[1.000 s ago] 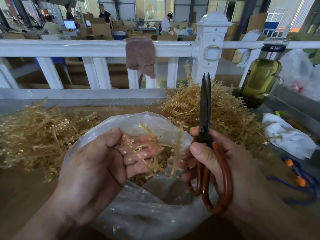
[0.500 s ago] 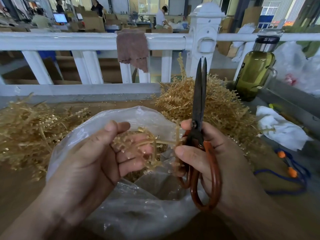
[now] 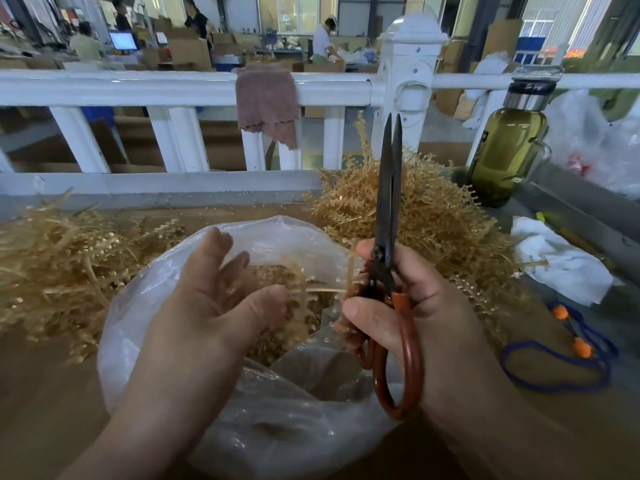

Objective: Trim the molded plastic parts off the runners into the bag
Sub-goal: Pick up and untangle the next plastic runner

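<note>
Over the tabletop, the left hand was spread with open fingers above the bag while closed scissors and a runner were gripped by the right hand at its right rim; a gap between cuts was judged, the blades needing opening onto a stem.

Honestly, nothing legible anywhere here. Closest thing is the olive-green bottle just right of the white fence post: it has a dark strip down its side with a few pale marks on it, but they're way too small to make out. Far back and to the left of the post there's a lit monitor, and its screen is just a blue-white blur, no words or numbers to pick out.
</note>
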Motion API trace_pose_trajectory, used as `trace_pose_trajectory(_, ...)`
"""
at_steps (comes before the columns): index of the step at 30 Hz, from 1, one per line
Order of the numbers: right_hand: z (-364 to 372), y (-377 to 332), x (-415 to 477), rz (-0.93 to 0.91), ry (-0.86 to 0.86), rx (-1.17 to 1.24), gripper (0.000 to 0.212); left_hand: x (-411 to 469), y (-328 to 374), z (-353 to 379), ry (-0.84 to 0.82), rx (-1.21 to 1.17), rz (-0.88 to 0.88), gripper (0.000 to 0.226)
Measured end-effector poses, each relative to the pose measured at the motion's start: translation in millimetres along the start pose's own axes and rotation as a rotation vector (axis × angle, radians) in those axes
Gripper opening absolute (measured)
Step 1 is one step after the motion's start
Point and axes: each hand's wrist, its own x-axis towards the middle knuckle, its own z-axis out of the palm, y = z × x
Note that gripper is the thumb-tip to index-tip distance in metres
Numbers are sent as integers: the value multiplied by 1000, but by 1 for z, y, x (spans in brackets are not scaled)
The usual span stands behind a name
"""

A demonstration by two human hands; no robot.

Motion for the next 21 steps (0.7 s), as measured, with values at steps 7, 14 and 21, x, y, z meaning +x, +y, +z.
trace_pose_trajectory(7, 2, 1, 0, -92, -75, 63, 50, -11, 15, -2, -51, 385, 96, 76)
trace_pose_trajectory(14, 5, -4, -1, -159, -84, 99, 42, -9, 22, 0, -197, 335, 36, 75)
trace_pose_trajectory(21, 7, -5, -2, -44, -113, 105, 47, -12, 25, -1, -59, 476, 338, 60)
